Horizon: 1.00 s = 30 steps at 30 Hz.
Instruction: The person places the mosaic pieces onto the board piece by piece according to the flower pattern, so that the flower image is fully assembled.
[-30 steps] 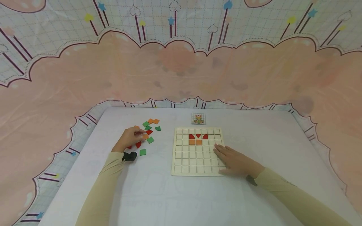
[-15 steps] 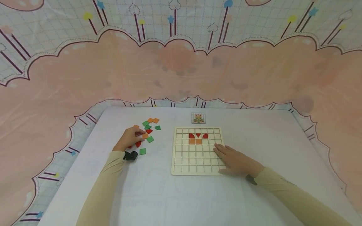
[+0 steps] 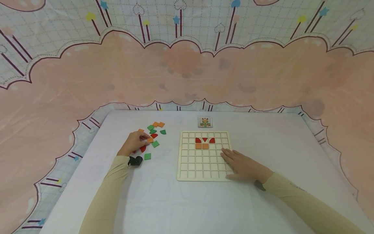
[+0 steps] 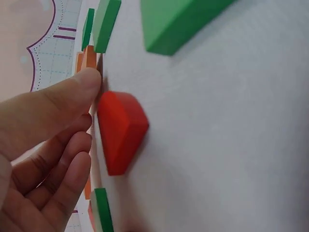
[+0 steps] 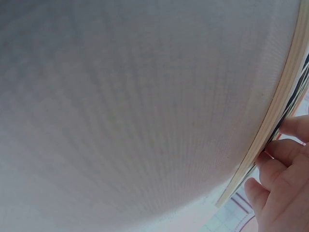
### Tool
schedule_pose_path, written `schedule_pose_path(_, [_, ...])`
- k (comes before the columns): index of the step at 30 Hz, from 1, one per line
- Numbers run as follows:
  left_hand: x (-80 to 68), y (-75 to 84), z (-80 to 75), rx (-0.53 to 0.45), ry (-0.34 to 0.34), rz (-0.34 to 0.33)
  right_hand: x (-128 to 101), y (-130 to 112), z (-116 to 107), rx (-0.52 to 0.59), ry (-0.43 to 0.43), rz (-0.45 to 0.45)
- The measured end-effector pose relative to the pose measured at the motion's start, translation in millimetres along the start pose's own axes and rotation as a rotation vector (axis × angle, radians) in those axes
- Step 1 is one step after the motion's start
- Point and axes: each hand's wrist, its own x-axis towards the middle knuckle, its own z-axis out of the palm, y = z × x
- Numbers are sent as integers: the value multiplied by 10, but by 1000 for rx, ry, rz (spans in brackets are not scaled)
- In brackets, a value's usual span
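Observation:
In the head view my left hand [image 3: 135, 143] is among the loose tiles and pinches an orange square tile [image 3: 150, 140] between thumb and fingers, low over the table. The left wrist view shows the thumb against that orange tile [image 4: 89, 58]; the index fingertip is mostly hidden. A red curved-edge tile [image 4: 121, 130] lies just beside the fingers. My right hand [image 3: 243, 165] rests with fairly straight fingers on the right edge of a pale wooden grid board [image 3: 194, 167]. Red pieces [image 3: 212, 140] sit in one board row, with two orange squares [image 3: 205, 146] below them.
Behind the board lies a small pattern card [image 3: 205, 122]. Around the left hand are green tiles [image 3: 147, 156], red tiles [image 3: 143, 149] and orange tiles [image 3: 161, 124]. All stand on a white-covered table [image 3: 181, 208] before a patterned cloth backdrop [image 3: 187, 74].

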Motion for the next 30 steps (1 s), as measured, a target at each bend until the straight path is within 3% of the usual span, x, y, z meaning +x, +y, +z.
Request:
schedule_pose_path(7, [-37, 96, -19, -44, 60, 36, 1, -4, 5, 5, -2, 3])
schedule_pose_path(14, [-51, 428, 29, -85, 80, 121, -8, -25, -22, 9, 0, -6])
schedule_pose_path(18, [-7, 587, 107, -79, 91, 213, -11, -27, -36, 10, 4, -12])
schedule_pose_path(30, [129, 1083, 473, -75, 66, 271, -5, -26, -25, 11, 0, -6])
